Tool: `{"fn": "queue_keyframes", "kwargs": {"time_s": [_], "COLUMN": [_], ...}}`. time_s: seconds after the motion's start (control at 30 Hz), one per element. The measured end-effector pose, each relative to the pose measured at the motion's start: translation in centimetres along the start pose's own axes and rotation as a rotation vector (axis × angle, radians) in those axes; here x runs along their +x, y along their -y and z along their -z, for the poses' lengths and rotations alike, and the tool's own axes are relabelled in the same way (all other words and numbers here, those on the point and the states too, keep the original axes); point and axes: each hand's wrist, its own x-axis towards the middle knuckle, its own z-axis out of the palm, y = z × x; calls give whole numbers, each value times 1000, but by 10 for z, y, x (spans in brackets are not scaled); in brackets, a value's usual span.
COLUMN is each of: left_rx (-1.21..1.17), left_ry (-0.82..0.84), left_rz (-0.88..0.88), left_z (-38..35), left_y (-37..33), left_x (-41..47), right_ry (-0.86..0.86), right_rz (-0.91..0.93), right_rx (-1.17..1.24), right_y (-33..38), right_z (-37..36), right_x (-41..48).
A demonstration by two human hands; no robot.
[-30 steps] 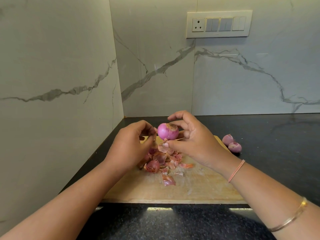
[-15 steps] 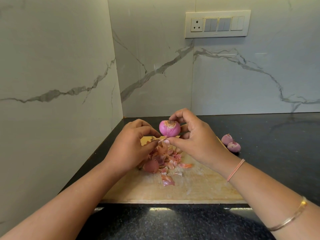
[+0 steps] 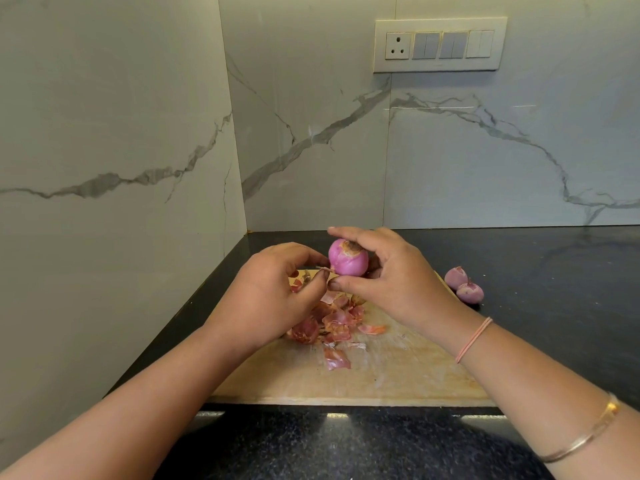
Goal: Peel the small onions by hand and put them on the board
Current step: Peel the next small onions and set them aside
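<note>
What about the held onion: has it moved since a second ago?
Yes, slightly: the onion in the right hand has shifted right, toward the two loose onions.

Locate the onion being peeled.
Head view, centre: the onion is held in the right hand, above the far end of the board and the peel pile; the left hand pinches a skin strip at its left.

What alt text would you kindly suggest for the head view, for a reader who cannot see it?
The right hand holds a pink onion above a wooden board while the left hand pinches a strip of skin from it. Peels lie heaped on the board; two more onions sit on the counter beside it.
</note>
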Motion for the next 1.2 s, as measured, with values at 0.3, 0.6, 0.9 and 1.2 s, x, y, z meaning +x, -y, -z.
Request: {"fn": "queue_keyframes", "kwargs": {"time_s": [0.3, 0.6, 0.9, 1.2], "left_rx": [-47, -175, -522, -598], "left_ry": [-7, -127, -222, -189], "left_rz": [5, 177, 475, 495], "left_z": [-1, -4, -5, -5], "left_y": [-3, -8, -15, -15], "left_x": [-2, -2, 4, 3], "right_ry": [-24, 75, 43, 75], "right_rz": [-24, -12, -101, -242], "right_rx": [-77, 48, 311, 570], "right_y": [6, 8, 9, 8], "right_z": [-2, -6, -10, -7], "right_x": [-2, -5, -3, -3]}}
